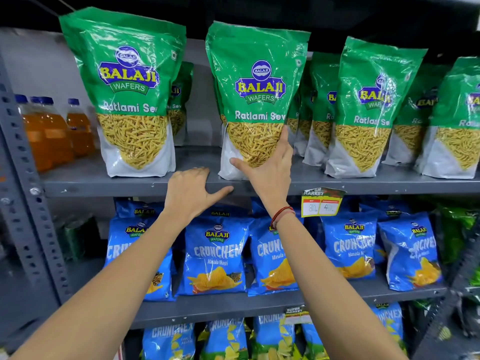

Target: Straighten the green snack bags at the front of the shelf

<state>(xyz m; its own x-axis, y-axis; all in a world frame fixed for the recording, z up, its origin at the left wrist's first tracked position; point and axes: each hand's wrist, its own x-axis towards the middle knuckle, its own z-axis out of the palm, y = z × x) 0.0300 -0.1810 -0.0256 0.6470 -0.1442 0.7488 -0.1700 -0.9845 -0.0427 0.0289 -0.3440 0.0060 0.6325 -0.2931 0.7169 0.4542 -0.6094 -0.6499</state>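
Green Ratlami Sev bags stand upright along the front of the grey shelf [363,185]. The middle green bag [257,81] has my right hand [270,172] on its lower front, thumb across the white bottom and fingers up its right side. My left hand [192,193] rests on the shelf's front lip just left of that bag, fingers over the edge, holding nothing. Another green bag [130,81] stands to the left, and a third green bag [368,105] stands to the right. More green bags sit behind them.
Bottles of orange liquid [52,131] stand at the shelf's left end beside the perforated upright post [23,178]. Blue Crunchex bags [215,255] fill the shelf below. A yellow price tag [322,202] hangs on the shelf lip near my right wrist.
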